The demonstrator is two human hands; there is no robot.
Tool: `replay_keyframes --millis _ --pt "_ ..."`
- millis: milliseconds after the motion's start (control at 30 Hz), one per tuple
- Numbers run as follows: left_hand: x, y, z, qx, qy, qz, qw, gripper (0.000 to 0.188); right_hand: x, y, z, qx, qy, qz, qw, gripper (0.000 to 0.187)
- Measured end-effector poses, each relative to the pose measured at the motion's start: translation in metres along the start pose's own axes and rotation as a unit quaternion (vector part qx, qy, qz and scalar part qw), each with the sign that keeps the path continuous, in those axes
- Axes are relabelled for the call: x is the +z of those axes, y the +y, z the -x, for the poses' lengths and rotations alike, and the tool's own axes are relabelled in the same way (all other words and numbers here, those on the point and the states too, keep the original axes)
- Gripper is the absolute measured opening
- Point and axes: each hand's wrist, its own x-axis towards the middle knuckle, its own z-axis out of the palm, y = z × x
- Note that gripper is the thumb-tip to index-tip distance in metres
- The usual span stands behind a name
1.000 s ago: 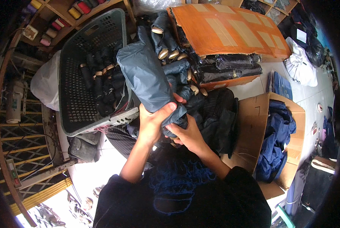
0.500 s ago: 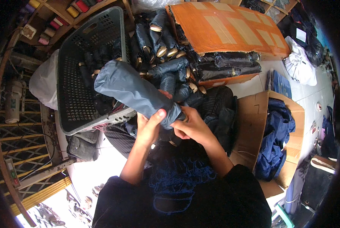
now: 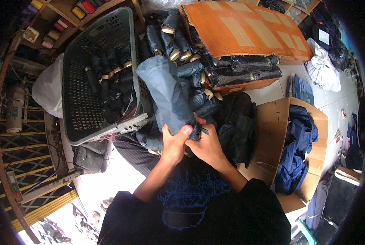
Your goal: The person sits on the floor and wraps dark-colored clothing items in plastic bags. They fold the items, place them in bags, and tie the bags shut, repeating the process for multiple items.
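A thick blue-grey roll (image 3: 160,87) of smooth, slightly shiny cloth slants up and away from my hands, its broad end at the far left. My left hand (image 3: 175,143) is closed around its near end, thumb pressed on the cloth. My right hand (image 3: 207,145) grips the same end from the other side, fingers bunched at gathered cloth; a short dark strap (image 3: 204,131) sticks out there. The right fingertips are partly hidden. Just beyond lies a pile of slimmer dark cloth-covered rolls (image 3: 188,69), several with beige ends.
At the left a dark perforated plastic basket (image 3: 78,77) holds more such rolls. An orange taped carton (image 3: 247,30) at the back has black plastic-wrapped packs (image 3: 247,75) under it. To the right, an open cardboard box (image 3: 268,134) contains navy cloth (image 3: 296,151). Thread spools (image 3: 78,12) fill shelves at the far left.
The roll has swung rightward and stands steeper, uncovering more of the basket's contents. Both hands have shifted slightly right and closer together at its near end.
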Motion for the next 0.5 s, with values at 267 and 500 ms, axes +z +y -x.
replay_keyframes --millis 267,500 --pt "-0.025 0.015 -0.018 0.079 -0.076 -0.047 0.993 0.063 -0.022 -0.014 -0.006 0.011 -0.114 -0.07 0.991 0.04" --pt "-0.008 0.025 -0.014 0.083 0.022 0.01 0.996 0.057 -0.006 -0.02 0.0 -0.019 -0.096 0.015 0.995 0.023"
